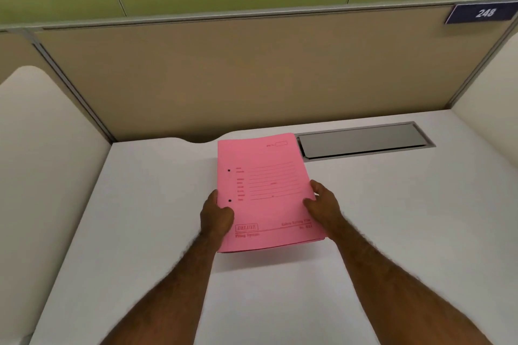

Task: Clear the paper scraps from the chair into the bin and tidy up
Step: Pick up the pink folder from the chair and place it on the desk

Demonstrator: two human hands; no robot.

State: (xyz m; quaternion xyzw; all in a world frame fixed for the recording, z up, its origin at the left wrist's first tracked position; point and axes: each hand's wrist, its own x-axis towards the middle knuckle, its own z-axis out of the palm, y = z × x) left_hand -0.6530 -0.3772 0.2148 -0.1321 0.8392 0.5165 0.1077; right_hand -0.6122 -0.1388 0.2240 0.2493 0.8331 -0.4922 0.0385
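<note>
Step in hand looks like the tidy-up part: both hands grip a pink folder stack [265, 193] at centre frame. Left hand [217, 216] clamps the stack's left edge, thumb on top; right hand [322, 202] clamps the right edge, thumb on the cover. Stack sits low over the white bench [140, 204]; can't tell if its near edge is touching or just lifted.

No chair, bin or paper scraps in view, so can't judge that part.

Next move prob. calls for squaring the stack & setting it flat, w/ both thumbs letting go together.

Room: bench bare at lower left & right of frame. Grey cable hatch [364, 140] sits just beside the stack's upper-right corner; tan partition [224, 78] closes off the top, side panels at both frame edges.
</note>
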